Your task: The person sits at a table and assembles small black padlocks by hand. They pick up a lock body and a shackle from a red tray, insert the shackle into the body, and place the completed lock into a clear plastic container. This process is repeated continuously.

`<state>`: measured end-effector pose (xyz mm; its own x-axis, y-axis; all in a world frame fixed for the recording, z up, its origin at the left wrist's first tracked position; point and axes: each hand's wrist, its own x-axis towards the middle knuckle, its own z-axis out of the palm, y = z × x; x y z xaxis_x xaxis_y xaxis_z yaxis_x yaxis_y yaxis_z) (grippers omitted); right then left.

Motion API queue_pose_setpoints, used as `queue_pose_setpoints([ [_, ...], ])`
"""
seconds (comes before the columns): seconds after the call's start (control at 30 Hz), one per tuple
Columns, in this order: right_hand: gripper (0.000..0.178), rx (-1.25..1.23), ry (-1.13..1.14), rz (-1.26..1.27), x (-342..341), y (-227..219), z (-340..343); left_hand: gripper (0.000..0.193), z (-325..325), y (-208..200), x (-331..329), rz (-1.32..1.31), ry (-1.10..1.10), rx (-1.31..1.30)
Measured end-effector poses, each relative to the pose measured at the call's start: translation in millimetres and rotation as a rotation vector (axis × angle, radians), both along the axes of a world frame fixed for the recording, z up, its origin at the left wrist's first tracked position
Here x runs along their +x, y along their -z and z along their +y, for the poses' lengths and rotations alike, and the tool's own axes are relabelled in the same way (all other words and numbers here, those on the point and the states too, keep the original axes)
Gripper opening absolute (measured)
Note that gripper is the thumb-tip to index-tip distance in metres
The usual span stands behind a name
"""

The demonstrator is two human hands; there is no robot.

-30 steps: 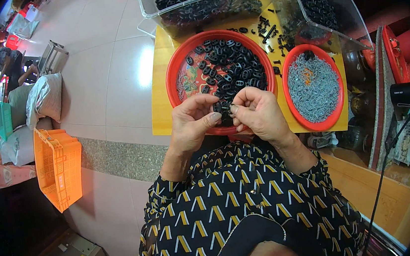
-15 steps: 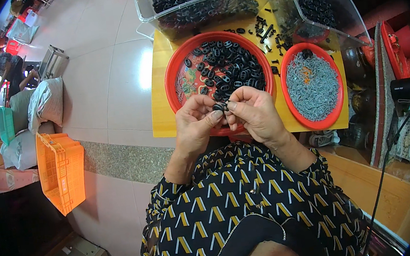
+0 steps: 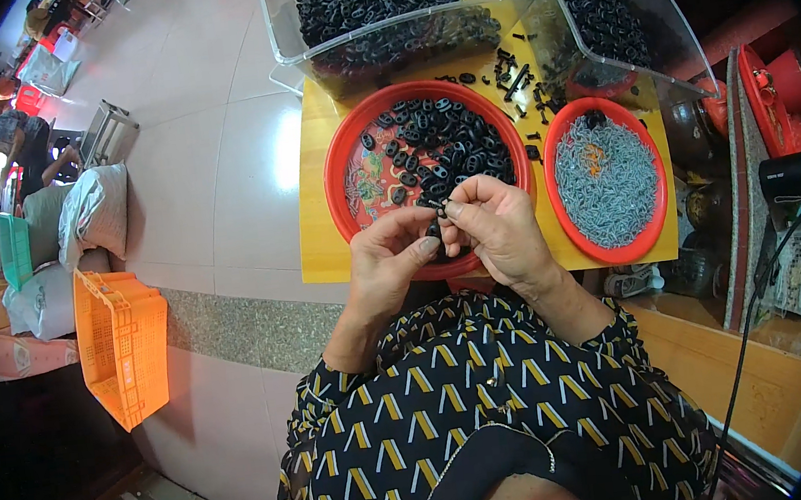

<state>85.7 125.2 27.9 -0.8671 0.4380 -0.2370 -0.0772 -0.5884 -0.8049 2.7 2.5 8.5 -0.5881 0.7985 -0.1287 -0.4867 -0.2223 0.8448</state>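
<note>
My left hand [image 3: 390,259] and my right hand [image 3: 499,230] meet over the near edge of a round red tray [image 3: 333,184]. Between my left thumb and index finger sits a small black oval piece [image 3: 434,230]. The fingertips of my right hand pinch together right beside it, on something tiny and dark that is mostly hidden. Many loose black oval pieces with two holes [image 3: 463,151] lie heaped in the tray, whose floor has a coloured pattern. To the right, an oval red tray [image 3: 563,218] is full of small silvery metal screws [image 3: 608,184].
Two clear plastic bins [image 3: 410,17] [image 3: 655,72] of black pieces stand at the back of the yellow table [image 3: 317,249]. Loose black bits [image 3: 511,77] lie between them and the trays. An orange crate [image 3: 123,347] and sacks [image 3: 94,214] are at left; another person [image 3: 14,144] is beyond.
The view has shifted slightly, so the table and trays sit a little lower. My left thumb and index finger have moved apart somewhat; both hands stay together over the tray.
</note>
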Motion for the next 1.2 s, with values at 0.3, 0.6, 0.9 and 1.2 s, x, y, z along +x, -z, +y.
queue_pose_setpoints([
  [0.3,0.005,0.175,-0.116,-0.158,12.2,-11.6,9.5,0.024,-6.5,11.5,-10.5,-0.219,0.050,0.208],
  [0.6,0.003,0.293,-0.207,-0.312,8.3,-26.2,4.7,0.026,-6.7,16.9,-10.9,-0.179,0.047,0.257],
  [0.9,0.004,0.330,-0.232,-0.331,7.9,-24.4,5.4,0.029,-7.0,15.0,-9.8,-0.115,0.075,0.222],
  [1.2,0.005,0.350,-0.264,-0.322,9.5,-20.5,6.7,0.029,-7.7,12.9,-8.5,0.073,0.076,0.128],
])
